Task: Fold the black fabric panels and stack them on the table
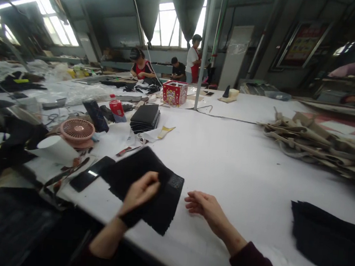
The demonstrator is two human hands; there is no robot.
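Cloth [162, 206], black and jagged along its lower edge, lies near the front edge of the white table [226, 155]. The left hand [140, 192] is over it, fingers curled inward; whether they pinch any of it cannot be told. The right hand [203, 206] is just beside the cloth's right edge, fingers loosely bent, parted from the thumb and holding nothing. At the cloth's left end is a phone [92, 173], with a pink fan [77, 131] farther back. Beyond the cloth are a yellow scrap [166, 132], a black stack [143, 120] and a red-capped bottle [116, 107]. To the right lie a dark pile [331, 244] and, farther off, a heap of brownish sheets [320, 143]. A red box [174, 94] is near the pole [205, 46].
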